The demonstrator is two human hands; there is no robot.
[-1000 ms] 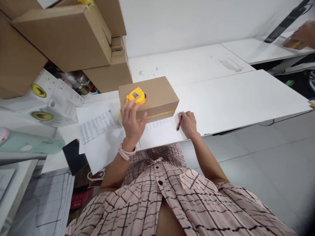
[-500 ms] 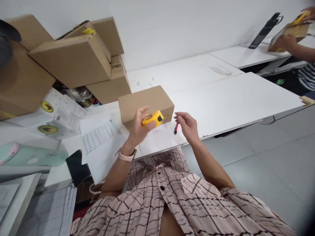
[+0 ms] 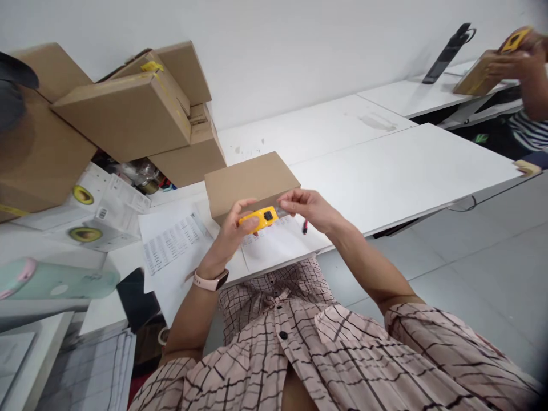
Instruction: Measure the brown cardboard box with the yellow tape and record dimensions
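Observation:
My left hand [image 3: 233,231] is wrapped round a yellow tape measure [image 3: 260,220], held over the table's front edge. A short stretch of blade [image 3: 281,211] comes out of its right side, and the fingertips of my right hand [image 3: 306,207] pinch the blade's end. Just behind both hands a closed brown cardboard box [image 3: 252,180] lies on the white table [image 3: 368,177]. A red and black pen [image 3: 305,226] rests below my right hand. Under the tape measure lies a white printed sheet [image 3: 278,245].
Large cardboard boxes [image 3: 124,111] are stacked at the back left, above white cartons [image 3: 92,220]. Papers [image 3: 171,242], a dark phone-like slab [image 3: 136,299] and a green bottle [image 3: 72,281] are at the left. Far right, another person's hands [image 3: 518,60] hold a box [image 3: 477,74] near a dark bottle [image 3: 445,54].
My right hand has moved left and up to the tape measure and now pinches its blade. The tape measure has come slightly down and left. The other person's hands and box have shifted.

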